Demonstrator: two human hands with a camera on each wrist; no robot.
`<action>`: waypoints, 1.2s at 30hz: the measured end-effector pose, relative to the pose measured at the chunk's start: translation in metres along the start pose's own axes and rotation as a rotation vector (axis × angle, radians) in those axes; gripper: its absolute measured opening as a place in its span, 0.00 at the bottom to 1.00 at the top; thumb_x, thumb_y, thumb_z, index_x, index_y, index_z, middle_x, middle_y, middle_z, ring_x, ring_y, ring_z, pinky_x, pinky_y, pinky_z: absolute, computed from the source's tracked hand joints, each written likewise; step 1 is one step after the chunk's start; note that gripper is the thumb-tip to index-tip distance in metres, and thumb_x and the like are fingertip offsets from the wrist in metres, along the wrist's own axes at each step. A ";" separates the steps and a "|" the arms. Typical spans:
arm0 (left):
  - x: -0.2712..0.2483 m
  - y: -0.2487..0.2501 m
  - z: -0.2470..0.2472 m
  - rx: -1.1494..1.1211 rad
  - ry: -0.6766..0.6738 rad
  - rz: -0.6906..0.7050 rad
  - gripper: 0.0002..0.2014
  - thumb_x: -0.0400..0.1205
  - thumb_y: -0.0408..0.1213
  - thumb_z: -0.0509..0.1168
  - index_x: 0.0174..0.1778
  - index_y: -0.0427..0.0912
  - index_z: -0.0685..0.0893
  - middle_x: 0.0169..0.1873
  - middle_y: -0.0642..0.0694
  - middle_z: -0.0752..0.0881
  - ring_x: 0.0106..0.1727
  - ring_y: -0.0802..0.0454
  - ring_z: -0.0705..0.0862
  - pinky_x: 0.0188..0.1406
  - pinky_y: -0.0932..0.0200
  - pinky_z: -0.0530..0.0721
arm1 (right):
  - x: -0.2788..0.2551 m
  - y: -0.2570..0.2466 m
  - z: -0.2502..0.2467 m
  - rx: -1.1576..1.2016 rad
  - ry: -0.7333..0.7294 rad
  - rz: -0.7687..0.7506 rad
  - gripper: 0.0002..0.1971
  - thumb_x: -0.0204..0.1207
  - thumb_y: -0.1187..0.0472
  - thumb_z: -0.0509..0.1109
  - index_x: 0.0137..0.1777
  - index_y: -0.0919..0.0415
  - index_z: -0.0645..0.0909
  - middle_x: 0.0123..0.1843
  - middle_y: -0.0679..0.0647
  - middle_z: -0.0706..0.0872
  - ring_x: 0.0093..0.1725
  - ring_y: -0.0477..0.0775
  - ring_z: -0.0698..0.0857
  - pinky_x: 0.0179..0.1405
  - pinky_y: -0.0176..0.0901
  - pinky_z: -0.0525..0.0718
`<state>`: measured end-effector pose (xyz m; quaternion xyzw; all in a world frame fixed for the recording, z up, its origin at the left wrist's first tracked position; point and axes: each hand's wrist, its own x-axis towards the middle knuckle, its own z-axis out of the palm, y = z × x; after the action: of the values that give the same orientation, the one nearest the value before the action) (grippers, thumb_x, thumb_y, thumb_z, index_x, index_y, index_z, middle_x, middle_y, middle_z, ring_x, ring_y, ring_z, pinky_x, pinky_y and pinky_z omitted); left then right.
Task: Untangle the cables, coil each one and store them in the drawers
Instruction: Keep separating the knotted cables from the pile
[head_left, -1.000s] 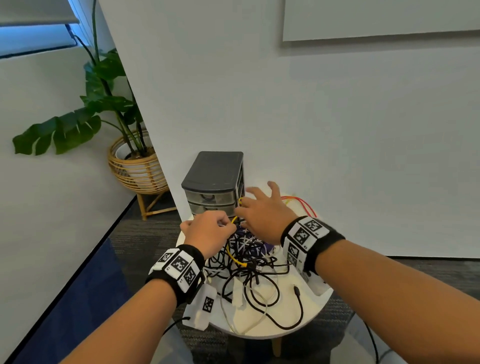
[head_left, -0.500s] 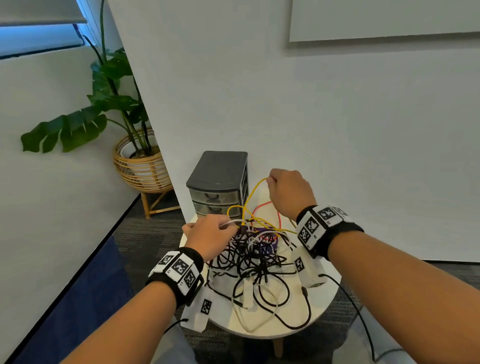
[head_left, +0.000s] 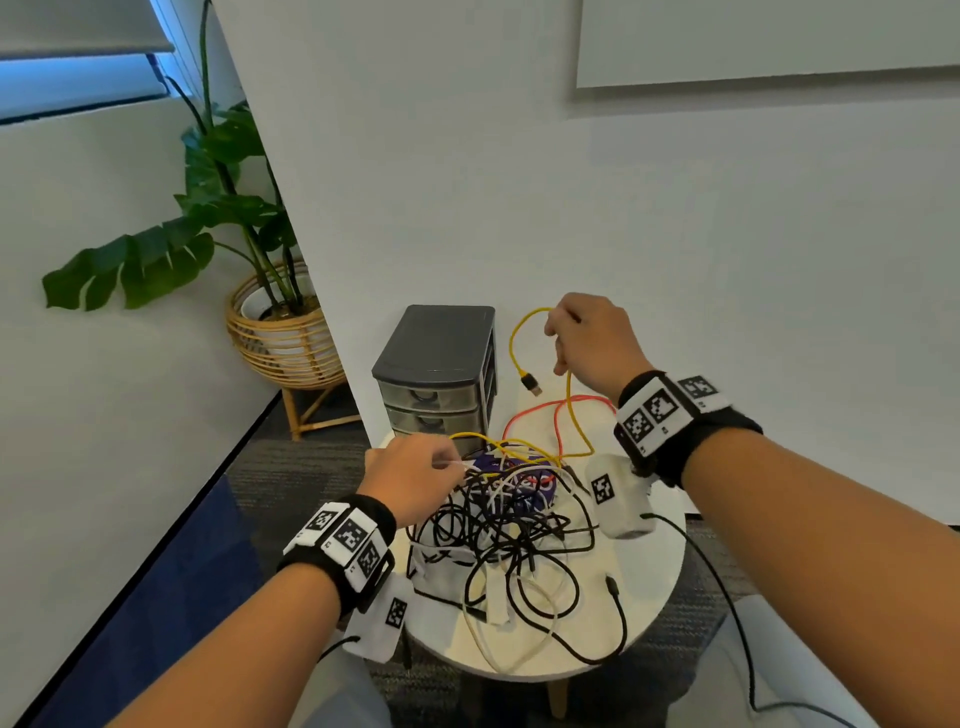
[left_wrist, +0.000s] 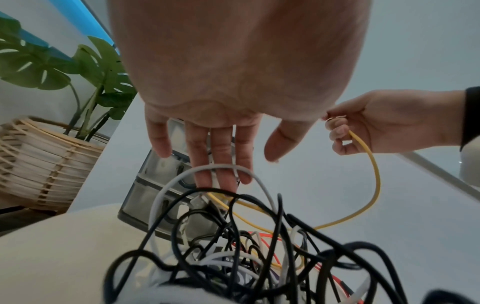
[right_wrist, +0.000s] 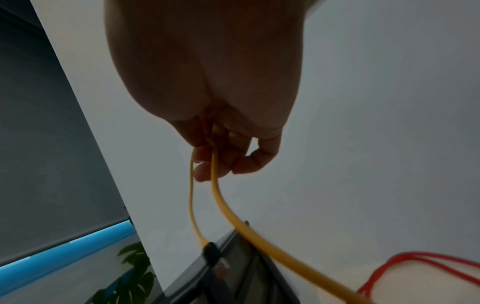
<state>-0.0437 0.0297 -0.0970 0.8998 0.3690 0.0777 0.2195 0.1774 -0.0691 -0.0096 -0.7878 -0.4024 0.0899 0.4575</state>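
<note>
Yellow cable (head_left: 571, 410) pinched in raised right hand (head_left: 592, 338) (left hand (head_left: 415, 480) relaxed over tangle (head_left: 509, 525)).

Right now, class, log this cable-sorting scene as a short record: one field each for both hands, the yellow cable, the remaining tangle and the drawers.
Right hand: raised, pinching the yellow cable near one end
Yellow cable: plug dangles free; the rest runs down into the tangle
Left hand: fingers straight, reaching into the tangle
Tangle: black, white and red cables heaped on the round table
Drawer unit: at the table's back, all drawers closed
</note>
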 end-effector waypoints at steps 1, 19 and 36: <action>0.001 0.001 -0.001 -0.031 0.003 -0.007 0.10 0.86 0.49 0.62 0.43 0.53 0.85 0.44 0.58 0.87 0.54 0.53 0.82 0.67 0.43 0.72 | 0.000 -0.003 -0.006 0.040 -0.034 -0.010 0.13 0.85 0.62 0.58 0.43 0.63 0.83 0.33 0.56 0.85 0.29 0.54 0.89 0.34 0.46 0.83; 0.037 0.016 0.003 -0.369 -0.297 -0.270 0.14 0.87 0.40 0.66 0.59 0.35 0.91 0.60 0.39 0.88 0.64 0.43 0.83 0.64 0.51 0.76 | 0.000 0.028 -0.045 0.367 -0.020 0.105 0.16 0.92 0.58 0.52 0.57 0.60 0.82 0.31 0.52 0.78 0.28 0.51 0.81 0.39 0.50 0.82; 0.021 0.098 -0.060 -0.735 0.224 0.249 0.11 0.89 0.29 0.63 0.57 0.41 0.92 0.44 0.44 0.92 0.40 0.53 0.90 0.46 0.59 0.91 | -0.037 0.029 0.012 -0.112 -0.472 -0.235 0.50 0.66 0.31 0.76 0.87 0.39 0.58 0.84 0.45 0.69 0.80 0.50 0.66 0.77 0.55 0.67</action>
<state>0.0151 0.0032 0.0007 0.7851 0.2264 0.3282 0.4740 0.1630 -0.0959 -0.0477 -0.7171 -0.5909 0.1951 0.3139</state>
